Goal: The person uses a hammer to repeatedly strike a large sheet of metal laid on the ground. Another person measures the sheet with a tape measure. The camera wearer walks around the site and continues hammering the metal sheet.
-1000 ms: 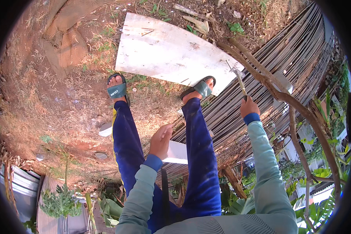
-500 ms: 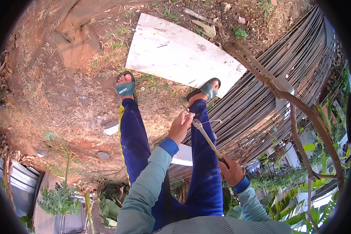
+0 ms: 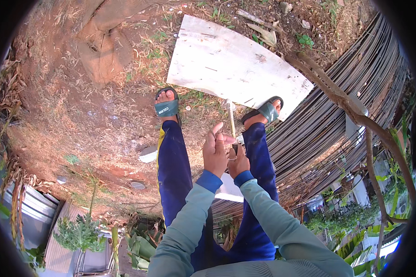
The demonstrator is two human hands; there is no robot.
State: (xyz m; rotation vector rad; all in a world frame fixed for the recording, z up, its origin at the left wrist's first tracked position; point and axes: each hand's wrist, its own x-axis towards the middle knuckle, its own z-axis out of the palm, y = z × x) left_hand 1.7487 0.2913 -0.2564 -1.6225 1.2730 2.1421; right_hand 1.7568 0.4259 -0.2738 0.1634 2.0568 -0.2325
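Observation:
My right hand (image 3: pixel 238 161) is closed around the dark grip of a hammer (image 3: pixel 232 124). Its pale shaft points away from me, and the metal head is up between my feet, over the ground near the board. Just left of it is my left hand (image 3: pixel 214 154), with its index finger stretched out and the other fingers bent. A thin bent wire (image 3: pixel 230 159) comes out beside the left hand, close to the right hand's fingers; the left hand appears to hold it, though the grip itself is partly hidden.
A pale, dirty board (image 3: pixel 235 60) lies on the dry, littered soil, and my right sandal (image 3: pixel 268 110) overlaps its near edge. Long thin sticks (image 3: pixel 328 115) form a bundle or fence at the right, crossed by a bare branch (image 3: pixel 356 115). Leafy plants (image 3: pixel 78 233) stand at the lower left.
The hammer has swung from slanting beside my right leg to pointing straight ahead, its head farther out. My right hand has come in left, close to the left hand. The whole view has shifted slightly.

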